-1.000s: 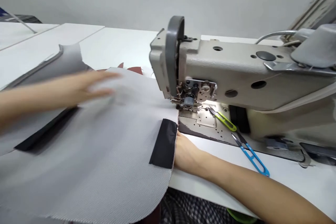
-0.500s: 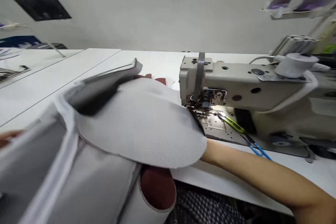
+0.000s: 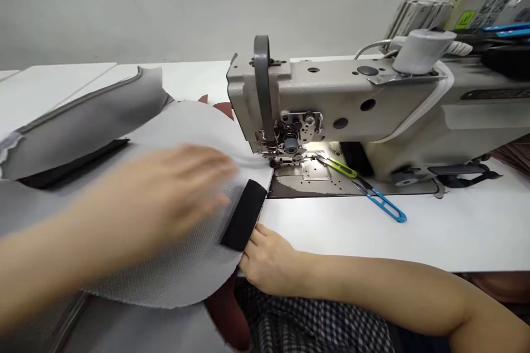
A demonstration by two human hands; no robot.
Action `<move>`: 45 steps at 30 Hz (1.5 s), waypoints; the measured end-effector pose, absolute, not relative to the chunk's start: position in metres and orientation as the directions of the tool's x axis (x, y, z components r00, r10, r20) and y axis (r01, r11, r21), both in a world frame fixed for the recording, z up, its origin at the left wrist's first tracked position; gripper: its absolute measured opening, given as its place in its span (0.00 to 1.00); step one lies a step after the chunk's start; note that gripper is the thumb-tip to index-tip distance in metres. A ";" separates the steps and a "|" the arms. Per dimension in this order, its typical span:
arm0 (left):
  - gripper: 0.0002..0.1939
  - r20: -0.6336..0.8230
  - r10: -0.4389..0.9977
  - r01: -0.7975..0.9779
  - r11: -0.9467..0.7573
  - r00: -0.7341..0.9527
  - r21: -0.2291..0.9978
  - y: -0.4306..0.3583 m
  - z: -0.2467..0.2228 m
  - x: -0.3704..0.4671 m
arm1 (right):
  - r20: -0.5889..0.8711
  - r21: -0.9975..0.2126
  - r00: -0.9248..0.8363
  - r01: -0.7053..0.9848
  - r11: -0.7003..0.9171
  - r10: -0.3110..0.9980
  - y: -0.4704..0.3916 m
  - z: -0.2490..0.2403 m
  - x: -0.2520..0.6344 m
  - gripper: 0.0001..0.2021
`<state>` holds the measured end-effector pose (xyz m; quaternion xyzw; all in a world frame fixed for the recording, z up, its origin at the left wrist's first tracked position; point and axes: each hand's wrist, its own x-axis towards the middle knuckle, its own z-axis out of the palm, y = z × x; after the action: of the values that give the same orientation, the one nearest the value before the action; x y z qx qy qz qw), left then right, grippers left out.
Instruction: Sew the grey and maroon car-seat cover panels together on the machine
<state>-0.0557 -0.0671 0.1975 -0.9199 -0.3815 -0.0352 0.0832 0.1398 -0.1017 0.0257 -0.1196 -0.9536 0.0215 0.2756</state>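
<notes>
A grey ribbed fabric panel (image 3: 165, 265) with a rounded edge lies by the sewing machine (image 3: 364, 99), its far edge close to the presser foot. A short black strip (image 3: 244, 215) lies on the panel's right edge. My right hand (image 3: 269, 259) is closed on that edge beside the strip, fingertips partly hidden. Blurred by motion, my left hand (image 3: 194, 185) passes over the panel, fingers stretched out and thumb apart, with nothing in it. More grey padded material (image 3: 95, 105) rises at the left, and a dark red piece (image 3: 229, 314) shows underneath.
Yellow-green thread snips (image 3: 342, 167) lie on the machine bed, with blue thread snips (image 3: 387, 207) partly off its front edge. A white thread cone (image 3: 424, 52) sits on the machine arm. The white table (image 3: 455, 231) extends right, its front edge near my right forearm.
The view has swung right. My left hand has come from the far left to over the panel. My right hand, hidden under the panel before, now shows at its edge by the black strip.
</notes>
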 end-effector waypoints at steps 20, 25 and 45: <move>0.23 -0.029 0.875 0.875 -0.480 0.482 0.068 -0.077 0.077 -0.012 | 0.554 -0.113 -0.811 0.150 0.982 0.188 -0.091 0.031 0.182 0.09; 0.23 -0.028 0.877 0.877 -0.479 0.480 0.039 -0.077 0.079 -0.009 | 0.531 -0.123 -0.833 0.108 0.987 0.157 -0.089 0.033 0.185 0.10; 0.21 0.042 0.895 0.896 -0.444 0.445 -0.017 -0.034 0.071 0.001 | 0.529 -0.116 -0.831 0.129 0.985 0.171 -0.040 0.024 0.189 0.13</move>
<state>0.0011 -0.0337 0.0713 -0.8497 -0.5267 -0.0134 0.0184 0.1887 -0.0396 0.0243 -0.0783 -0.9562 0.0378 0.2797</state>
